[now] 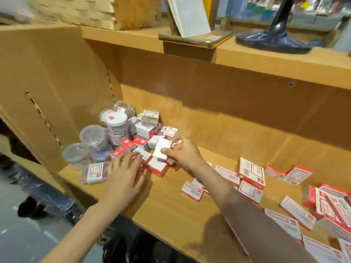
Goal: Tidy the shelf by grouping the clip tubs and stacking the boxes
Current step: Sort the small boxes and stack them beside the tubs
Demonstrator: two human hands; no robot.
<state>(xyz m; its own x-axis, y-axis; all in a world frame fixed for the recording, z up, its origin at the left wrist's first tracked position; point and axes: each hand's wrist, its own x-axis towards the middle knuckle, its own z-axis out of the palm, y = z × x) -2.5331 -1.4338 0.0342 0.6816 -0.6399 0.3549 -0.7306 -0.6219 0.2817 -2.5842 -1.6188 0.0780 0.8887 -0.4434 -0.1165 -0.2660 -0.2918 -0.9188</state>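
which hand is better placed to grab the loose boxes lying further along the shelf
Probably the right. The right hand reaches in from the side where the loose red-and-white boxes lie, though it now grips a small box. The left hand is at the pile beside the clip tubs, farther away.

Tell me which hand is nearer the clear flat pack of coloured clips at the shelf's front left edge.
Left. The left hand sits just right of the clear clip pack, almost touching it. The right hand is farther right, past the small red-and-white box, its grip on a white box.
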